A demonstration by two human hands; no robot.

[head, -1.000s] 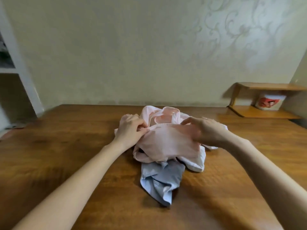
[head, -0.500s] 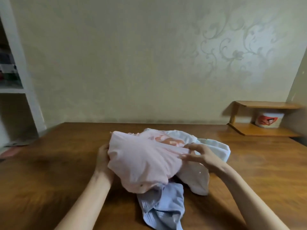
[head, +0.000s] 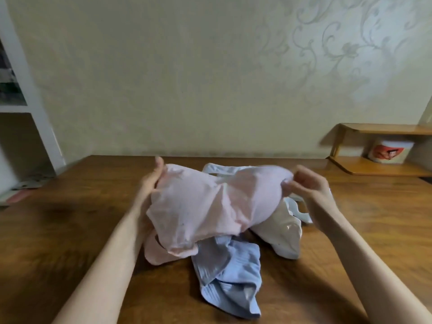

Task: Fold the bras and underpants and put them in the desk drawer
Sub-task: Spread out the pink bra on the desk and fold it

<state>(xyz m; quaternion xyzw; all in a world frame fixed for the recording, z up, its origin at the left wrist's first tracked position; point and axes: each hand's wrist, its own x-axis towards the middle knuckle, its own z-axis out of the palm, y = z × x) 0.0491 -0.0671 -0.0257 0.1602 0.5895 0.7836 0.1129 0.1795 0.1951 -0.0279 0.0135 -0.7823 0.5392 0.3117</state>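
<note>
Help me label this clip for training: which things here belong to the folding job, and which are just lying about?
Job: pink garment, held up by left hand and right hand; blue ribbed garment; white garment; wooden desk.
Lying about: small wooden shelf; white tub on it; white bookcase.

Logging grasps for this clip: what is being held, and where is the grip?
The pink garment, spread between both hands: left hand grips its upper left edge, right hand pinches its upper right edge.
</note>
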